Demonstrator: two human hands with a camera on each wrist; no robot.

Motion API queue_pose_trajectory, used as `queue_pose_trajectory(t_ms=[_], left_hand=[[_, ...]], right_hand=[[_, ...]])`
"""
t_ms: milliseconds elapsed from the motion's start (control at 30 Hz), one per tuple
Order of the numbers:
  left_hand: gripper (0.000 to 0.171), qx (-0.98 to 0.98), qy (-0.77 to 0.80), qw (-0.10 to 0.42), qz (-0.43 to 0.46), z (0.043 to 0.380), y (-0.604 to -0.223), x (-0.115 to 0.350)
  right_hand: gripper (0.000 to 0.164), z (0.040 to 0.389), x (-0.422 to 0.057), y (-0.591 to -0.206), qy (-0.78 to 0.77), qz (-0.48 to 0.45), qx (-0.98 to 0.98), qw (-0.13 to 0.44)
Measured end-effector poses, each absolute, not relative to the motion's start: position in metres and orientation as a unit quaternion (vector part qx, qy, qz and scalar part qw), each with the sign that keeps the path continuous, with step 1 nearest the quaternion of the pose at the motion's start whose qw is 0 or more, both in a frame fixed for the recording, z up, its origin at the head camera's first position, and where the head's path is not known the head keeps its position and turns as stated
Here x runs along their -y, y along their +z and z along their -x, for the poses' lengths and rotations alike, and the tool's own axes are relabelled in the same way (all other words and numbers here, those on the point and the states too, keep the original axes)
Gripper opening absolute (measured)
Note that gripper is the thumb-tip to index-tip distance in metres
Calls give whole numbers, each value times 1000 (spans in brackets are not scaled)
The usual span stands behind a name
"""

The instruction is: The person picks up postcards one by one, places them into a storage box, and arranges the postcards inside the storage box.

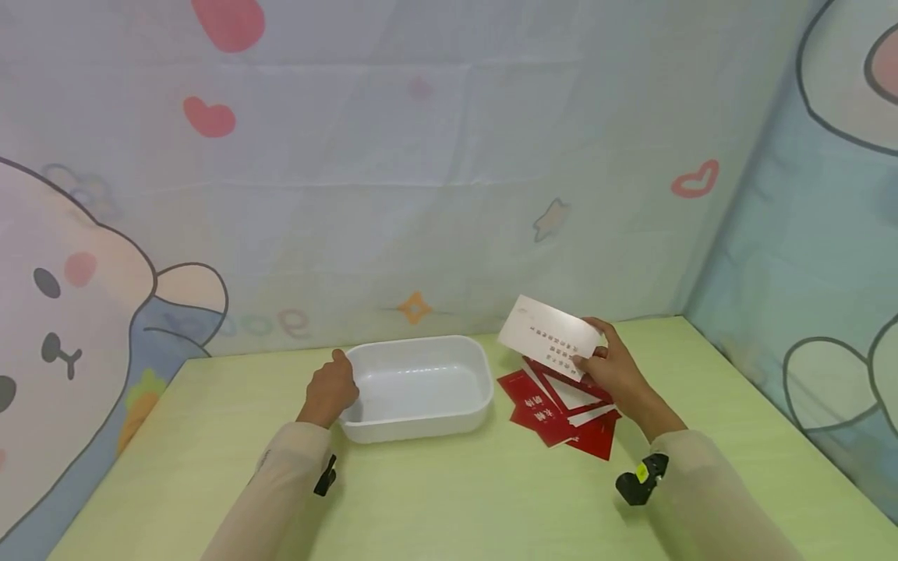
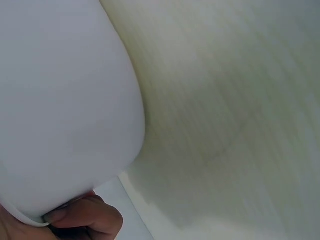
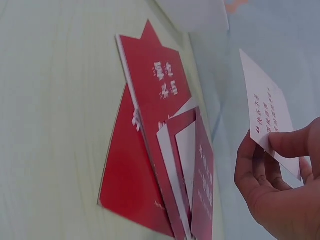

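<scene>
A white rectangular basin sits on the table, and my left hand grips its left rim. Curled fingers show at the basin's edge in the left wrist view. My right hand pinches a white card printed with lines of small dark red characters, thumb on the printed face. The card is tilted and held above a loose pile of red cards, some with white lettering and white edges. In the right wrist view the red cards overlap one another, apart from the hand.
The pale green table runs back to a light cloth backdrop with cartoon prints. Another printed cloth closes off the right side. A small black device is at the right wrist, and a similar one at the left.
</scene>
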State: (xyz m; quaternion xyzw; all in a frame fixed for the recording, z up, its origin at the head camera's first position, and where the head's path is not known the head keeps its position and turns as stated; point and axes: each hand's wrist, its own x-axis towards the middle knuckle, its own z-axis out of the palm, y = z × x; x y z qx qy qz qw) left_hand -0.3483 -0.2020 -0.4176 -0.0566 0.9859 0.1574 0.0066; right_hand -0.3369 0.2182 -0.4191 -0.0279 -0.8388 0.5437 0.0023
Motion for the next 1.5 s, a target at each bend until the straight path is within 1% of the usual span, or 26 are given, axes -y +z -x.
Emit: queue_pose_trajectory(t_ms=[200,367,567,933,1167,1367,1500], left_hand=[[50,-985,163,8,55,349,-419,201],[46,-985,166,3,53,352,-421,200],[41,-985,165,-8,51,352,-418,197],[35,-985,164,-16,49,354,-417,185],[43,-985,169,-12,43,351,-419,184],[44,-985,159,-30,52,346,-415,184],[49,-986,153,-32,54,345,-417,182]], right_hand=[[74,338,-206,-409,573,11,819,-8],[74,338,-196,-401,579,-14,815,-11],[75,339,-182,-396,595,-34,802,-33],[75,337,-157,-389,611,-33,789,-47],[74,338,-134,-383,606,-33,793,-57],[71,345,-114,-385,603,-26,794,-74],[69,345,-105,-388,601,-27,794,-87]])
